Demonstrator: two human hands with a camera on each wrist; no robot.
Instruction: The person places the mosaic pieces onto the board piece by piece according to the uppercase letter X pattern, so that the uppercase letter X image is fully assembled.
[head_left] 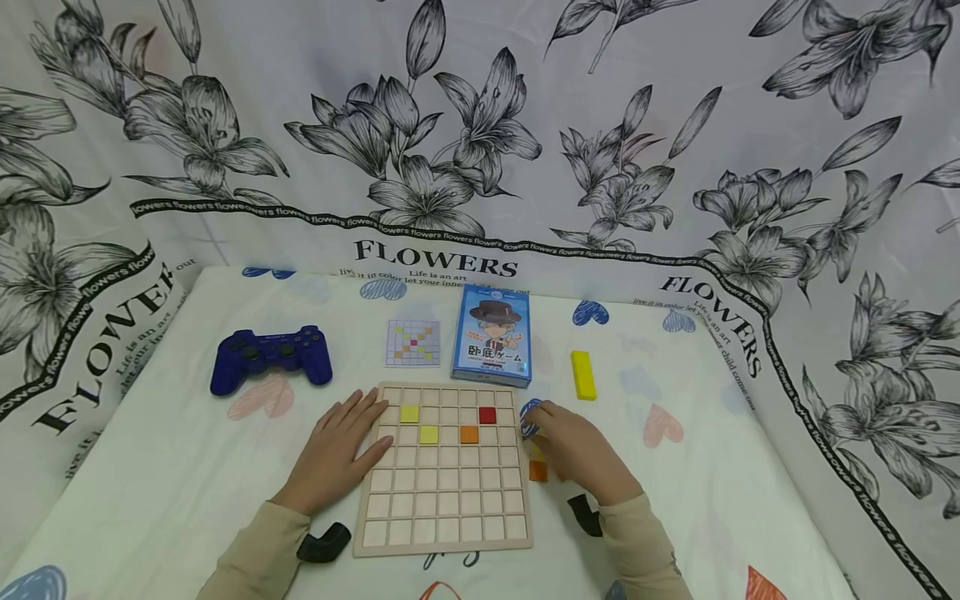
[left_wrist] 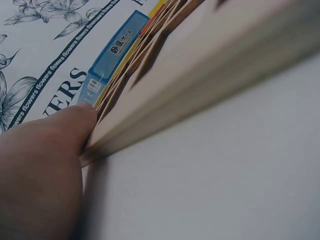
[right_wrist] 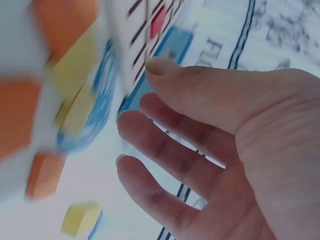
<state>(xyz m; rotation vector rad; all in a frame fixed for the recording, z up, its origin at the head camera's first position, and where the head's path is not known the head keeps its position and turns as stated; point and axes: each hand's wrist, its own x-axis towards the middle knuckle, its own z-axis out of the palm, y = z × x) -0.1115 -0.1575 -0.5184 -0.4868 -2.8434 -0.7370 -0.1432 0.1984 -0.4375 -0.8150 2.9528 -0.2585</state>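
Note:
A wooden grid board lies flat on the bed-like white cloth. In its upper rows sit two yellow tiles, an orange tile and a red tile. My left hand rests against the board's left edge with fingers extended; the left wrist view shows its thumb touching the rim. Beside the right edge, my right hand hovers with loosely bent fingers and nothing visible between them. Loose orange blocks and yellow blocks lie near it, partly hidden from the head view.
Beyond the board stand a blue game box and a small grid card. A blue game controller lies at the left, a yellow bar at the right. Black curved pieces are near both wrists. Flower-print fabric hangs behind.

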